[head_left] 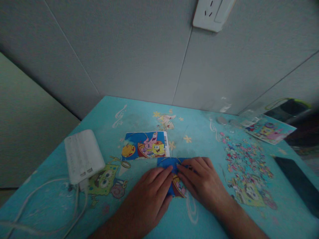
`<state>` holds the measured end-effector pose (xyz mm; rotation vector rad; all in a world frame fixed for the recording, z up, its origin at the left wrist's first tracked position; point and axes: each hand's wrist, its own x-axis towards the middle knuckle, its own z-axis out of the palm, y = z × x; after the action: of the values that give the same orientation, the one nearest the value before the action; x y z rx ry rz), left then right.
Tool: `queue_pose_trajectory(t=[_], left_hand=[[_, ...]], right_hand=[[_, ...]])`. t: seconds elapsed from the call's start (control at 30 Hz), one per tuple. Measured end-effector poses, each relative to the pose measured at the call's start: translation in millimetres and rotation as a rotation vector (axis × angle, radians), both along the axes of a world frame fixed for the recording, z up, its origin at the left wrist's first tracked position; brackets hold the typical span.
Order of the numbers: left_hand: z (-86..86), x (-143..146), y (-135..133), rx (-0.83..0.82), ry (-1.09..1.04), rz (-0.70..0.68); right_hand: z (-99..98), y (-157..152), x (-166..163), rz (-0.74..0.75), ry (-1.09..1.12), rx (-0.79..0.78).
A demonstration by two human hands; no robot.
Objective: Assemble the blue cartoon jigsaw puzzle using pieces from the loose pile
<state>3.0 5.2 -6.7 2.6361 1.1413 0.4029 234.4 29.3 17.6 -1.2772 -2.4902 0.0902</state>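
A partly covered blue jigsaw puzzle point(169, 162) lies in front of me, with part of a red boat and a pink figure showing between my hands. My left hand point(152, 192) rests on its left side, fingers stretched out flat and tips near the puzzle's middle. From the right, my right hand point(199, 174) bends over the puzzle, its fingertips close together on what looks like a small puzzle piece, mostly hidden under them. Just beyond lies a picture card point(146, 145) showing a yellow sponge and a pink starfish in a boat.
Loose puzzle pieces point(245, 159) are spread at the right. A dark phone point(297, 182) lies beyond them, and another picture card point(270, 129) sits behind near clear plastic packaging point(250, 118). On the left is a white power bank point(84, 156) with cables point(47, 182). A wall borders the table.
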Motion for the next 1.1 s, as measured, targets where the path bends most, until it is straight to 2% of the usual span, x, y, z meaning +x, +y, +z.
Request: queue_pose_trajectory(t=[0.17,0.4,0.67,1.1], left_hand=[[0.3,-0.2,1.2,-0.001,0.010,-0.008],[-0.6,-1.4,0.2,0.006,0.008,-0.012],[2.9,0.2,1.4,0.002,-0.028,-0.009],[4.6,1.0,1.8,0.005,-0.013,-0.008]], right_hand=[[-3.8,1.2,-3.8,-0.058,0.026,-0.083],[-7.3,2.2,-4.2,-0.160,0.064,-0.114],[0.9,6.4,-8.1,-0.058,0.035,-0.153],[-6.5,8.4,-1.8,-0.126,0.090,-0.213]])
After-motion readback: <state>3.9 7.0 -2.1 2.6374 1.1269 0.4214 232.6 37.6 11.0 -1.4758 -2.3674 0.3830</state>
